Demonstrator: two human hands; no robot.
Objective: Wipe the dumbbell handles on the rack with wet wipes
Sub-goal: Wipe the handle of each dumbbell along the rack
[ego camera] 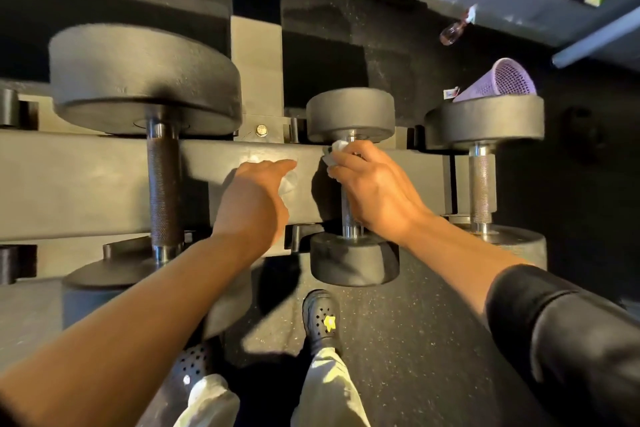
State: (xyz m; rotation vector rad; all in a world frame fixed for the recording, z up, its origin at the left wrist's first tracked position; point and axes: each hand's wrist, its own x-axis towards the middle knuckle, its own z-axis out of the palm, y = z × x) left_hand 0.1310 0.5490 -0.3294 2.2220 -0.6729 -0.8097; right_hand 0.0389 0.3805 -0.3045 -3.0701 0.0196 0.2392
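Three black dumbbells lie across the grey rack (86,180). My right hand (374,187) is closed around the metal handle (349,218) of the middle dumbbell (353,263), pressing a white wet wipe (334,152) against its upper end. My left hand (256,198) rests flat on the rack beam just left of that dumbbell, fingers together and holding nothing. The large left dumbbell has a dark knurled handle (162,184). A silver handle (480,184) belongs to the right dumbbell.
A purple mesh basket (502,81) lies tipped on the dark speckled floor behind the right dumbbell, with a pinkish bottle (452,33) beyond it. My feet in black clogs (322,319) stand right below the rack. An upright rack post (256,62) rises at centre.
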